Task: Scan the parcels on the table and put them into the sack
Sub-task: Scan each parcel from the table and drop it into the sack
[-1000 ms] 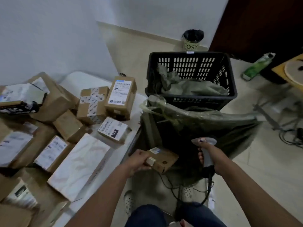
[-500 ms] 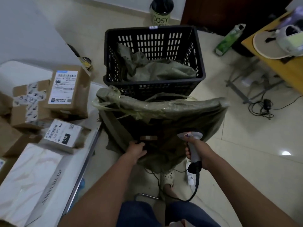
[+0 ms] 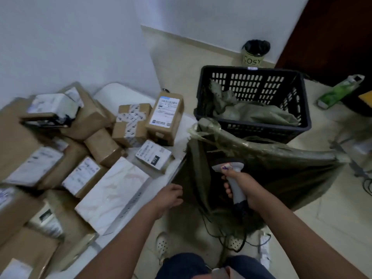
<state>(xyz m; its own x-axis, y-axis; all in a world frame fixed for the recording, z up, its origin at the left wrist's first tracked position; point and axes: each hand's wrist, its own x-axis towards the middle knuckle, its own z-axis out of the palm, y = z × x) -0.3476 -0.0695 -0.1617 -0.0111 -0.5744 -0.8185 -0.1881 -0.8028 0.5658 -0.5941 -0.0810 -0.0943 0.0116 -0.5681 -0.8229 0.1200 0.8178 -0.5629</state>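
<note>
Black slatted crate (image 3: 253, 85) holding crumpled green sacking (image 3: 253, 113), lined bin (image 3: 254, 54), green bottle (image 3: 340, 91) on floor

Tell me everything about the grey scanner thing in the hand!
The scanner is a grey plastic handheld gun with a wide head and slimmer handle. A white sticker with blue scribble sits on its head. The right hand grips the handle, holding it over the green sack. A dark cable hangs from its base.

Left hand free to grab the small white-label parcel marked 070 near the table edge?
Probably yes. The left hand is empty and open beside the sack, at the table edge. The 070 parcel lies on top, nothing stacked on it or between them. The right hand holds the scanner.
</note>
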